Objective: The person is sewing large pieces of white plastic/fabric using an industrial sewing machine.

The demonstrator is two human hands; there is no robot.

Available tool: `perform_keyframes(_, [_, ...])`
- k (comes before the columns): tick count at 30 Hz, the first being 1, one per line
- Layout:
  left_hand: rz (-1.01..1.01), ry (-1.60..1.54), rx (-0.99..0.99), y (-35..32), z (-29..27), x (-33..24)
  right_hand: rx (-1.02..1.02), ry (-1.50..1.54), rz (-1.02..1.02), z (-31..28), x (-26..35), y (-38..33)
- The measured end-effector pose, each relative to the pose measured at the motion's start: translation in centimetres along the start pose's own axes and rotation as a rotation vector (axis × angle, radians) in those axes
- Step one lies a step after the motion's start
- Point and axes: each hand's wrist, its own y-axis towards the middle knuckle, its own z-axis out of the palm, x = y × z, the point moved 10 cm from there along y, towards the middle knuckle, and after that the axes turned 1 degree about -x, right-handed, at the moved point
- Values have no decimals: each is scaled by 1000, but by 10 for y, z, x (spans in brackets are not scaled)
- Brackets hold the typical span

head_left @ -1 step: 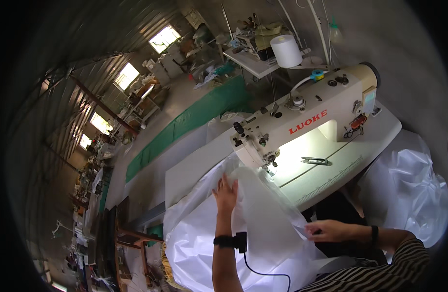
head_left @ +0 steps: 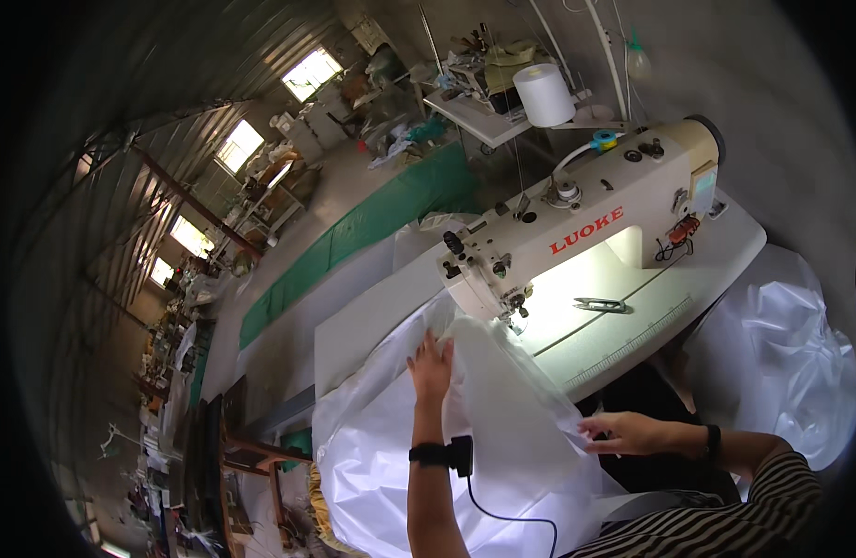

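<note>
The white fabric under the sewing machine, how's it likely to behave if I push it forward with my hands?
The white fabric probably moves floppily: it bunches and folds under the left hand. Its sheen suggests it may slide easily on the smooth table. Where the right hand pinches its edge, it drapes, so it is likely light.

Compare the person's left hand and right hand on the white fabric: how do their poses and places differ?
The left hand lies flat with fingers spread on top of the white fabric, close to the sewing machine needle; the right hand sits nearer the body, pinching the fabric's edge. The left wrist carries a black band with a cable; the right wrist carries a plain dark band. Both touch the same fabric.
</note>
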Motion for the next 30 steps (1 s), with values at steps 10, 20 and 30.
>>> perform_keyframes(10, [112,-1039,-60,29,-87,-15,83,153,-52,38,26,38])
perform_keyframes(20, [71,-492,-161,138,18,14,-241,490,-44,10,0,78])
perform_keyframes(30, [161,-297,-214,127,50,3,-212,116,118,26,-30,66])
